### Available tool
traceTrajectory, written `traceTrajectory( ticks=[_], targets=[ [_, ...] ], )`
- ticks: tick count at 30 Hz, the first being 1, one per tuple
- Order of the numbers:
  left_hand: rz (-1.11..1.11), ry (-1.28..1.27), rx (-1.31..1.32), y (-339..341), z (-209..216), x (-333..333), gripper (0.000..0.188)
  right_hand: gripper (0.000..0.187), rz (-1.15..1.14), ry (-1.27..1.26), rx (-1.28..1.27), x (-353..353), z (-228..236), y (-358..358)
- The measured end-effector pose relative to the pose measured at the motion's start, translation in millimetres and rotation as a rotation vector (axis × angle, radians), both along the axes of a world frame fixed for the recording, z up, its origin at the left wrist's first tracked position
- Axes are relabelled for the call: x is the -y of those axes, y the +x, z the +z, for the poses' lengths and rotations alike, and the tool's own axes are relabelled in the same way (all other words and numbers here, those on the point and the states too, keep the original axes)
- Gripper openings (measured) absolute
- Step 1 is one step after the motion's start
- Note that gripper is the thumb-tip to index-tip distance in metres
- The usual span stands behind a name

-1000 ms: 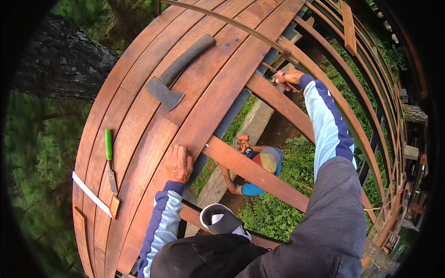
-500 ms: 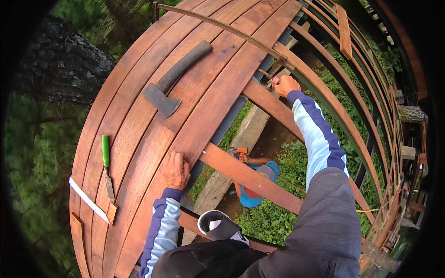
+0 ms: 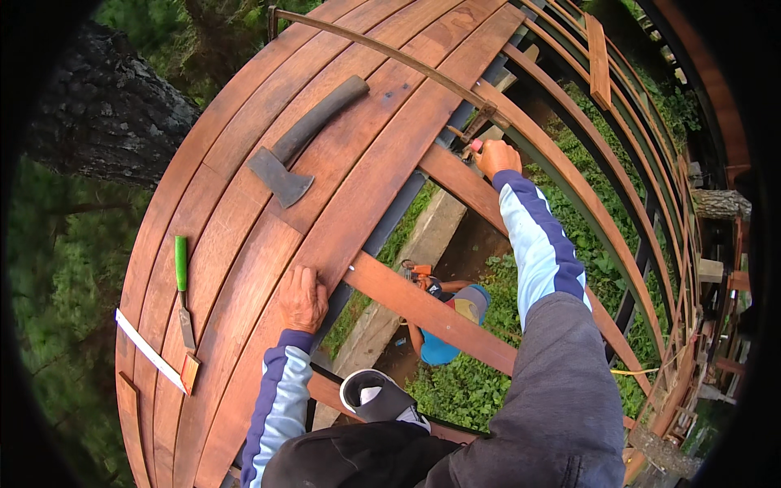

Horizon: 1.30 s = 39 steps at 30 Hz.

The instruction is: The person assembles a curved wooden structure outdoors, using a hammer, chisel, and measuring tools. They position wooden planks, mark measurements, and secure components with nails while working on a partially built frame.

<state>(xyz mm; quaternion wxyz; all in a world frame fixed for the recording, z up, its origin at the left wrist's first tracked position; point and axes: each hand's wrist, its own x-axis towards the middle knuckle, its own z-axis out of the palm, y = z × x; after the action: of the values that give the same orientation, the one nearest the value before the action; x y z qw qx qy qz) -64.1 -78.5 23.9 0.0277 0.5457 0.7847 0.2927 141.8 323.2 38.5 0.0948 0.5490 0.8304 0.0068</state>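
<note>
My left hand lies on the edge plank of the reddish wooden decking, fingers stretched over the wood and holding nothing. Farther off to the right, my right hand is closed round the handle end of a bar clamp, whose pinkish tip shows beside the fingers. The clamp's long bar spans the planks; its screw end is partly hidden by my hand. On the planks lie a hatchet with a dark wooden handle, a green-handled chisel and a try square with a white blade.
Bare joists with open gaps lie right of the decking. Down below, a person in blue holds an orange tool among green plants. A tree trunk stands at left. A loose board rests across the far beams.
The whole view has shifted slightly left. My right hand stays at the clamp and my left hand on the plank. The person below has changed posture a little.
</note>
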Motion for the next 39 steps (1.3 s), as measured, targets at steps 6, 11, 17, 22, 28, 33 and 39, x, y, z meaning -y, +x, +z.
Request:
traceTrajectory(
  ticks=[6,11,17,22,28,33,39],
  targets=[
    [-0.003,-0.024,0.019,0.0,0.1,0.2,0.020,0.039,-0.166,-0.709,-0.241,-38.2,15.2,12.4],
    [-0.009,-0.027,0.017,-1.0,0.6,0.1,0.020,0.040,-0.307,-1.010,-0.233,-56.6,3.3,13.2],
    [-0.010,-0.044,-0.014,-0.9,0.0,1.7,0.020,0.043,0.087,-0.003,-0.057,-8.9,-11.7,13.8],
    [0.003,-0.043,0.021,-0.1,-0.9,1.3,0.019,0.036,0.083,-0.124,0.002,-14.9,7.1,9.0],
    [0.007,-0.021,-0.012,-0.3,-0.9,-1.3,0.020,0.034,-0.267,-1.048,-0.202,-53.2,11.6,5.1],
    [0.011,-0.041,0.002,0.2,-0.9,-0.4,0.020,0.046,0.092,-0.060,-0.055,-22.0,-11.9,9.1],
    [0.007,-0.003,0.002,0.2,-2.6,0.4,0.021,0.036,0.010,-0.212,0.031,-14.8,9.9,-0.4]
  ],
)
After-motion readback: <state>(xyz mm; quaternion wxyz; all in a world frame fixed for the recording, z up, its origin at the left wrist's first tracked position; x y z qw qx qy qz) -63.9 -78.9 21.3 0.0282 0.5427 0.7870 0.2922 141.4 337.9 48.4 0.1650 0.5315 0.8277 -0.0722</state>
